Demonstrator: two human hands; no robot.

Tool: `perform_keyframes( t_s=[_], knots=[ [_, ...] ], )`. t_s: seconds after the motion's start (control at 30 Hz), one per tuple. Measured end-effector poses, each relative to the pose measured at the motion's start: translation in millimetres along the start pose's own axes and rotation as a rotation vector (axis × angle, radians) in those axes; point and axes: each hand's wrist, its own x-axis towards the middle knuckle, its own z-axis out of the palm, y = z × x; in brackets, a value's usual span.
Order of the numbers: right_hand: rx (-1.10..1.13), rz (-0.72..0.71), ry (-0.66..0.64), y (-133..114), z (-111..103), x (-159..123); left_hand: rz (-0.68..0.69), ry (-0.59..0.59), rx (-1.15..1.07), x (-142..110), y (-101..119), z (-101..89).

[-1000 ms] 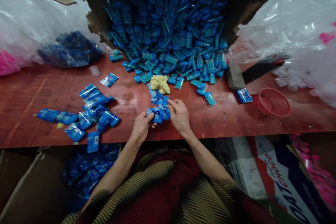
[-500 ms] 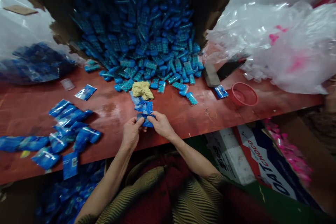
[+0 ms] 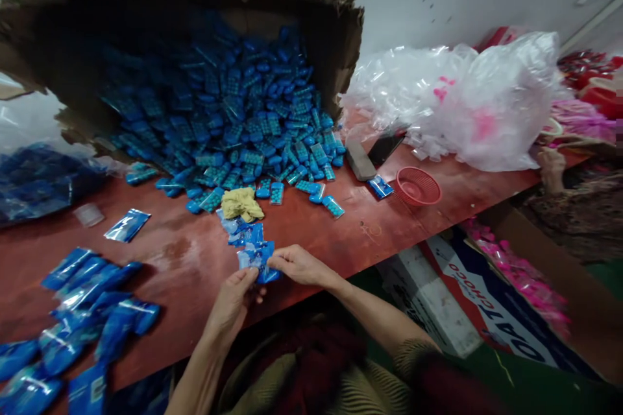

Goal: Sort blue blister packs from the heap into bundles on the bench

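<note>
Above the near table edge, my left hand pinches the near left corner of a flat blue printed packet between thumb and fingers. My right hand grips the same packet's right side, fingers closed on its edge. Whether it is one packet or a few overlapping I cannot tell. Just beyond lie more flat blue packets, partly under a crumpled yellow cloth or lump. Filled glossy blue packets lie heaped to the left of my left hand.
A torn cardboard box on its side spills small blue-capped containers onto the red table. To the right are a grey block, a red basket and clear bags. Another person's hand shows far right.
The view has swung to the right, bringing more of the wall and another person's hand in. My hands have shifted on the blue packet, which stays between them.
</note>
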Motion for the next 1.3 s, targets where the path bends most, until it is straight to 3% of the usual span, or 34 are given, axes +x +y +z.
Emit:
perform_keyframes(
  t_s=[0.07, 0.1, 0.2, 0.27, 0.37, 0.5, 0.63, 0.87, 1.03, 1.17, 1.3],
  knots=[
    [-0.149, -0.032, -0.091, 0, -30, 12, -0.008, 0.023, -0.006, 1, -5, -1.0],
    [-0.241, -0.028, 0.012, 2, -50, 23, -0.009, 0.039, -0.013, 1, -7, -2.0],
    [-0.638, 0.025, 0.483, 11, -123, 61, -0.005, 0.112, -0.043, 5, -10, -6.8],
    [-0.835, 0.163, 0.697, 24, -168, 83, 0.008, 0.142, -0.051, 5, -9, -9.8],
    [-0.933, 0.324, 0.665, 50, -198, 98, 0.035, 0.121, -0.060, 3, -6, -10.6],
    [-0.996, 0.314, 0.677, 78, -176, 88, 0.037, 0.111, -0.116, 3, -7, -8.1],
    [-1.002, 0.286, 0.669, 84, -143, 71, -0.069, 0.130, -0.197, 3, -13, -6.8],
    [-0.923, 0.172, 0.629, 74, -114, 53, -0.190, 0.168, -0.327, -6, -12, -2.7],
    [-0.849, 0.083, 0.743, 52, -95, 6, -0.228, 0.155, -0.361, -10, -10, -8.9],
    [-0.823, 0.239, 0.646, 34, -87, -37, -0.182, 0.122, -0.388, -8, -13, -15.1],
    [-0.992, 0.373, 0.519, 19, -82, -45, -0.169, 0.112, -0.416, -8, -13, -12.9]
  ],
)
